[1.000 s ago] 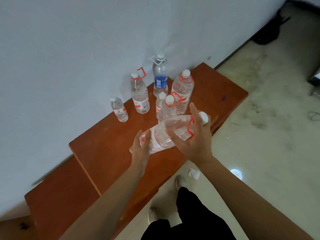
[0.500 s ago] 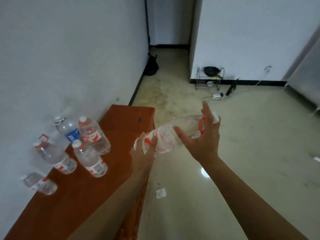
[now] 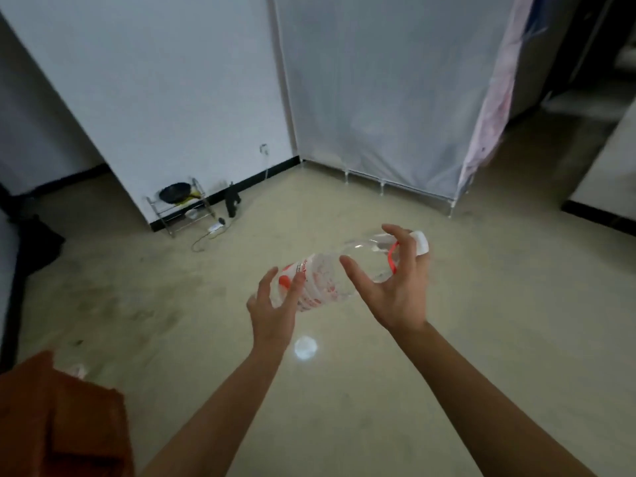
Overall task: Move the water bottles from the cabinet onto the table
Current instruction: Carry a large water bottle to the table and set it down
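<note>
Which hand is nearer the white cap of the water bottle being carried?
Right. The right hand grips the water bottle at its neck, fingers just short of the white cap; the left hand holds the opposite, labelled end, farthest from the cap.

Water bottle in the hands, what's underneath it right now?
Only bare floor with a bright light reflection shows below the water bottle. The left hand and right hand gripping it hide part of its lower side.

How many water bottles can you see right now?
1. The bottle is held sideways between the left hand and right hand, above the floor. Others may be out of frame.
</note>
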